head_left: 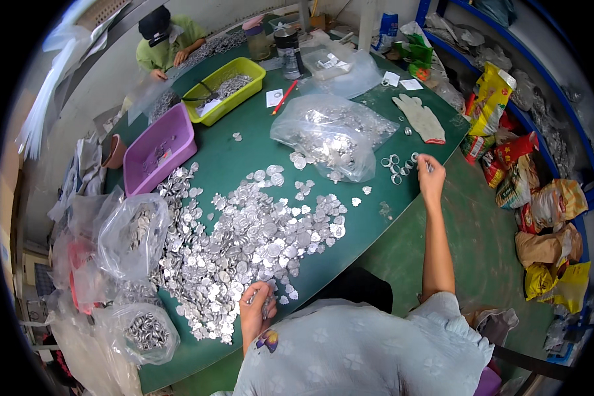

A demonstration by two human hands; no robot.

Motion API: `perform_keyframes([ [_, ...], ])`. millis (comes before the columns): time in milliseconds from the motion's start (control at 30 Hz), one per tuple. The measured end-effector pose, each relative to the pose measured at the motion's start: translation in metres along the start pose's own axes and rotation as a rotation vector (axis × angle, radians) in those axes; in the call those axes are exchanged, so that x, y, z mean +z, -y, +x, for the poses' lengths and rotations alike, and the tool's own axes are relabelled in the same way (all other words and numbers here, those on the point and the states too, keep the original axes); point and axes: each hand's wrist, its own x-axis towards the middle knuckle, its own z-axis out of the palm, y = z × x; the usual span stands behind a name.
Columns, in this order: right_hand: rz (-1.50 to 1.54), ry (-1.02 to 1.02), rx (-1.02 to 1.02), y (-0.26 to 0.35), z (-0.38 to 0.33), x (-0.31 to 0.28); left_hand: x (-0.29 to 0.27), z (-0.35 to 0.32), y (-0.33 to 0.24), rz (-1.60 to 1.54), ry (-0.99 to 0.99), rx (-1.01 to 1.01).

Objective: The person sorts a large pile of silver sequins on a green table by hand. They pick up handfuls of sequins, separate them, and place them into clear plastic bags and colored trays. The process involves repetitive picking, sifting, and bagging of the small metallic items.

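Note:
My left hand [256, 307] is curled at the near edge of a wide heap of small silver metal pieces [234, 234], many flat and some flower-shaped. Its fingers close around a few such pieces. Far to the right, by the table edge, my right hand [432, 178] pinches a small silvery piece whose shape is too small to tell. Beside it lies a cluster of silver rings [394, 169]. Just left of the rings, a clear plastic bag [330, 135] full of silver pieces rests on the green table [363, 228].
A purple basin [160, 150] and a yellow-green basin [234, 84] stand at the back left. Open bags of silver parts [145, 330] line the left edge. A white glove [421, 119] lies at the right. Another person [168, 39] works at the far left. Bags fill the blue shelves [567, 99].

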Motion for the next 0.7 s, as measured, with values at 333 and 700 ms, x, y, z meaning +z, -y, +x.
perform_keyframes([
  [333,-0.553,-0.138,-0.031,0.004,0.062,0.004,0.012,0.0,0.001,0.019,-0.008,-0.04],
  [700,0.869,1.007,0.463,0.133,-0.132,0.042,0.037,0.029,0.006,-0.415,0.262,-0.335],
])
